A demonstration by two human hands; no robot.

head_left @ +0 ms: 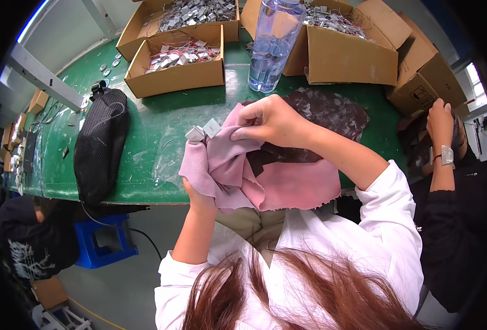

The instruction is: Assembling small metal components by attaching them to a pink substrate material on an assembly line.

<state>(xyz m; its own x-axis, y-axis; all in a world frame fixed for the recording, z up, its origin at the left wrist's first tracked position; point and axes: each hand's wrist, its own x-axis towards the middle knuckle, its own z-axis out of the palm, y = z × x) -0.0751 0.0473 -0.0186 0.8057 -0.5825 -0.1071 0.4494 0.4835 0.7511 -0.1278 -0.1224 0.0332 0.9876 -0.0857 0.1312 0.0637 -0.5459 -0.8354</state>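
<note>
A pinkish-mauve cloth is bunched up in front of me, over the table's near edge. Two small silver-grey metal blocks stick out of its upper folds. My left hand is wrapped in the cloth from below and grips it; its fingers are mostly hidden by the folds. With thumb and fingers closed, my right hand pinches the cloth just right of the blocks. A flatter pink cloth piece lies to the right under my forearm. Behind it is a dark patterned cloth.
Cardboard boxes of small metal blocks with red wires line the back of the green table. A clear blue water bottle stands before them. At left lies a black mesh-covered object. A co-worker's hand is at right.
</note>
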